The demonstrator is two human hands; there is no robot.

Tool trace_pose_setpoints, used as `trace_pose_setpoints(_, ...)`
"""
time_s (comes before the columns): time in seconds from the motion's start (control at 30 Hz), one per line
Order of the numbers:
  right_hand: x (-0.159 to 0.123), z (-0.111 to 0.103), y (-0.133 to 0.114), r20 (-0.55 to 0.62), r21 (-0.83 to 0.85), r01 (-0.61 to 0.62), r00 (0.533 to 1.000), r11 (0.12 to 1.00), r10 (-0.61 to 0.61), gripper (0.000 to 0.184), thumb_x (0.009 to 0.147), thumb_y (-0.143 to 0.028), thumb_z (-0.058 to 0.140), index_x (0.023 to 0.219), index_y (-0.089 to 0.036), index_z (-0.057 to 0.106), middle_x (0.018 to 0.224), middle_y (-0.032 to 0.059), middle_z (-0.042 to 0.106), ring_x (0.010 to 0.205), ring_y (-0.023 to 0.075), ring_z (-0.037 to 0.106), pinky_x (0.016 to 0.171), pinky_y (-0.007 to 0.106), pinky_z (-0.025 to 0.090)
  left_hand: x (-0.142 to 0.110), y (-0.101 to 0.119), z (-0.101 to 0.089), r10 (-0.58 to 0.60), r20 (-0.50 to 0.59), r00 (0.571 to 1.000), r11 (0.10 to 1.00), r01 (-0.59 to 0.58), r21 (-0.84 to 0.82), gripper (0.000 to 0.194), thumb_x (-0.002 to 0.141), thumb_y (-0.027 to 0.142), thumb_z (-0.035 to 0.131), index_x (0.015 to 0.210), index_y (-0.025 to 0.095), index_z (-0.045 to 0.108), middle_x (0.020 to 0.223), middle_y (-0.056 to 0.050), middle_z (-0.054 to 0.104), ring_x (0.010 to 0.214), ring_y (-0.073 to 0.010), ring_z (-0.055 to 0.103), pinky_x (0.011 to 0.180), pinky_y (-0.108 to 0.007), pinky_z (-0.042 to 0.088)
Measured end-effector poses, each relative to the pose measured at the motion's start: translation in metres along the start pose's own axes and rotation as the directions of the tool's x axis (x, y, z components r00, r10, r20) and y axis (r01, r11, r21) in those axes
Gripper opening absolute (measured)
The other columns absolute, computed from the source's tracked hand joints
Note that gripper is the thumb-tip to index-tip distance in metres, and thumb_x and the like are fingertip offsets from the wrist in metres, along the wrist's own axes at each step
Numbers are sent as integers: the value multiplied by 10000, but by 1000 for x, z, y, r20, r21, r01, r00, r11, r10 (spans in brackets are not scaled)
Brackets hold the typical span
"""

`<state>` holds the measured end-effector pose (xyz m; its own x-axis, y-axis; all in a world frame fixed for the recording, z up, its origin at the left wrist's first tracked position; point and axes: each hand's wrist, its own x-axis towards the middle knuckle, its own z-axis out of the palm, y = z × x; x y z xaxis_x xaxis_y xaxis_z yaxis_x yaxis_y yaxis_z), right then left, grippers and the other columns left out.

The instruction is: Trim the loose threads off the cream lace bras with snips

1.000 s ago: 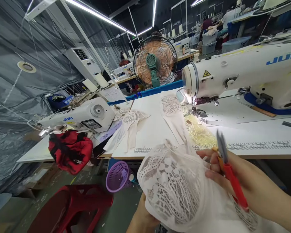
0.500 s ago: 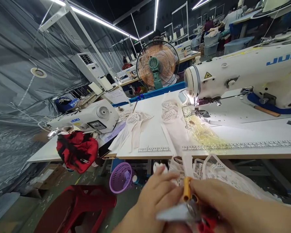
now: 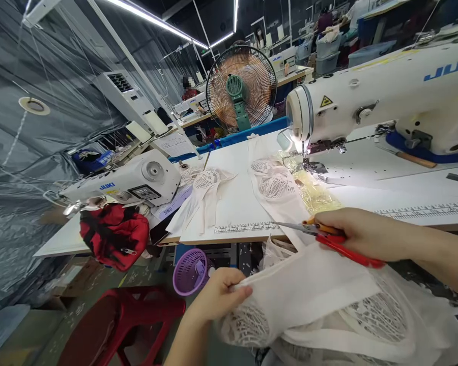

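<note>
My left hand (image 3: pixel 223 292) pinches the edge of a white bra piece (image 3: pixel 301 287) with lace cups, held up in front of the table edge. In my right hand (image 3: pixel 351 229) is a pair of scissors (image 3: pixel 328 236) with red and orange handles. Their blades point left, above the fabric near the table edge. More white lace fabric (image 3: pixel 381 315) hangs below my right arm. Another white lace piece (image 3: pixel 277 188) lies on the table left of the sewing machine needle.
The sewing machine (image 3: pixel 351 107) stands at the right, its lamp lit, beside yellow netting (image 3: pixel 315 193). A second machine (image 3: pixel 137 178) and a red bag (image 3: pixel 116 234) are at the left. Below are a purple basket (image 3: pixel 191 272) and a red stool (image 3: pixel 125 310). A fan (image 3: pixel 240 89) stands behind.
My hands have moved apart. The scissors have swung up and right, blades now over the table edge, and the left hand has spread out the white bra piece.
</note>
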<state>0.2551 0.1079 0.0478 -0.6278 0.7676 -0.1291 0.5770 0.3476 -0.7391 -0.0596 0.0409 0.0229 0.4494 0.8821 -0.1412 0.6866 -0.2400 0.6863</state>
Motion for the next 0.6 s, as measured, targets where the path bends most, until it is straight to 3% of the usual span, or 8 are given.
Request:
trace_pose_setpoints(0.07, 6, 4, -7, 26, -19, 21, 999, 1000, -21, 247, 707, -60, 470, 648, -231, 302, 622, -40, 399, 565, 137, 349, 507, 247, 273, 10, 1, 1, -42, -8, 999, 989, 42, 141, 221, 836, 333, 517, 736, 159, 610, 714, -41, 588, 659, -153, 541, 603, -251, 423)
trace_pose_setpoints(0.17, 4, 8, -27, 81, -18, 78, 994, 997, -76, 242, 675, -11, 473, 668, -223, 358, 647, -39, 442, 591, 141, 392, 527, 246, 282, 21, 17, 7, 106, -5, 994, 985, -104, 140, 274, 850, 283, 523, 1092, 185, 605, 1006, -101, 669, 915, -214, 610, 796, -315, 483)
trace_pose_setpoints(0.27, 0, 8, -46, 146, 36, 149, 977, 988, -153, 250, 652, 13, 473, 677, -221, 389, 666, -40, 475, 609, 139, 428, 520, 231, 294, 29, 37, 21, 342, -86, 936, 939, -343, 1, 245, 856, 240, 520, 1086, 196, 591, 1002, -96, 671, 917, -203, 620, 815, -310, 493)
trace_pose_setpoints(0.33, 0, 6, -51, 162, 56, 165, 972, 985, -172, 243, 653, 4, 480, 677, -222, 394, 666, -41, 484, 606, 137, 436, 513, 226, 300, 35, 46, 33, 383, -197, 903, 913, -403, -71, 196, 849, 243, 535, 1029, 191, 593, 962, -93, 662, 864, -195, 621, 748, -296, 499)
trace_pose_setpoints(0.47, 9, 0, -40, 128, -30, 71, 990, 997, -67, 205, 680, -58, 508, 669, -222, 385, 629, -39, 470, 570, 137, 419, 489, 238, 296, 50, 52, 47, 205, -264, 942, 920, -278, -277, 140, 845, 283, 547, 914, 172, 596, 869, -75, 637, 753, -161, 583, 637, -260, 465)
trace_pose_setpoints(0.6, 19, -4, -20, 93, -22, 18, 996, 1000, -16, 205, 705, -115, 532, 639, -219, 368, 580, -43, 444, 525, 121, 404, 455, 237, 273, 66, 59, 45, 57, -154, 986, 862, -127, -492, 134, 773, 277, 626, 817, 160, 576, 778, -30, 578, 674, -114, 496, 616, -239, 402)
